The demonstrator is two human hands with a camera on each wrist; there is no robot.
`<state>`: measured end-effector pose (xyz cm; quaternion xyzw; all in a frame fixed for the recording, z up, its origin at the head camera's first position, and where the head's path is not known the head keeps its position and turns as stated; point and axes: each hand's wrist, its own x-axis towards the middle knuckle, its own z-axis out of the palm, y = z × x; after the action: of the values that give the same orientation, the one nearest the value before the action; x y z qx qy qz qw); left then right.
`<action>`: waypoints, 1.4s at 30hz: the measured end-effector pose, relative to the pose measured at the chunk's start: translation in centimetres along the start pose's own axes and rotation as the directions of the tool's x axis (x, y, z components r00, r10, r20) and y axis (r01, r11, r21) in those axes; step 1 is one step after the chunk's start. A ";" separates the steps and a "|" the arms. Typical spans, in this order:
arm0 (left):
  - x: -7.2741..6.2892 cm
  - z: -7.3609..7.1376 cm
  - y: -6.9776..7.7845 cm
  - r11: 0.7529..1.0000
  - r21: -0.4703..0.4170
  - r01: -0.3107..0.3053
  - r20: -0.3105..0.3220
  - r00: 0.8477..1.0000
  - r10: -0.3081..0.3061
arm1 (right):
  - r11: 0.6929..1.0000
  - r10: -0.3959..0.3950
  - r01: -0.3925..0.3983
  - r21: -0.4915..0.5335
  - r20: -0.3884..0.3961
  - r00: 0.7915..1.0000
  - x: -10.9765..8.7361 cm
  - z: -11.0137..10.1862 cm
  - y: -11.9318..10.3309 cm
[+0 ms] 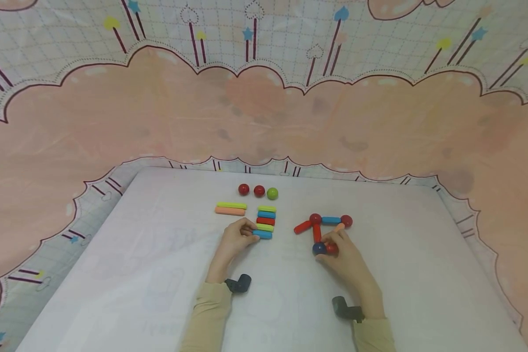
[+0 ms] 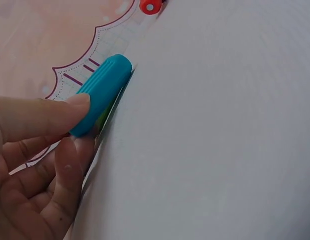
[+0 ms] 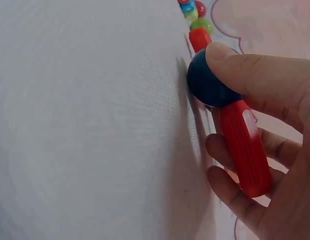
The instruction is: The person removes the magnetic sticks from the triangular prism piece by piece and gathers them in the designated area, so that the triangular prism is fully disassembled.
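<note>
Where the right hand (image 1: 346,258) pinches: thumb on the dark blue ball (image 3: 207,82), other fingers curled behind, probably steadying its joint with the red stick (image 3: 246,150) angled toward the palm.
Left hand (image 1: 234,240): thumb and fingertips pinch one end of the blue stick (image 2: 105,92), leaving the other end exposed.
Joined frame: beyond the right hand on the white tabletop (image 1: 281,303), two red balls (image 1: 315,219) flank a blue connecting stick (image 1: 331,220), which seems to space them.
Short-stick column (image 1: 266,221): beside the left fingers, apparently grouped by length.
Longer pair (image 1: 231,209): yellow-green above orange, lying parallel.
Loose balls (image 1: 259,191): two red, one green, lined up farthest, seemingly sorted by shape.
</note>
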<state>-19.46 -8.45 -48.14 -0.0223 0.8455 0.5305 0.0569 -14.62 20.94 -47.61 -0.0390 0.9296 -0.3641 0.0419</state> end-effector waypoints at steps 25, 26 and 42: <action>0.1 0.1 0.2 0.998 0.043 -0.042 -0.120 0.992 0.047 | 1.000 0.007 -0.007 0.015 -0.012 1.000 -0.1 -0.9 1.1; 0.0 0.1 0.3 0.998 0.033 -0.045 -0.130 0.990 0.049 | 1.000 0.004 -0.004 0.010 -0.017 1.000 -0.1 -1.0 1.1; -1.1 3.9 3.6 0.986 -0.053 -0.157 0.125 0.979 0.162 | 0.996 -0.004 0.006 0.093 -0.023 1.000 -0.4 -2.0 -0.1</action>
<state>-18.46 -3.43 -46.49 0.0786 0.8275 0.5518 0.0682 -14.45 22.22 -46.08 -0.0350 0.9119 -0.4076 0.0320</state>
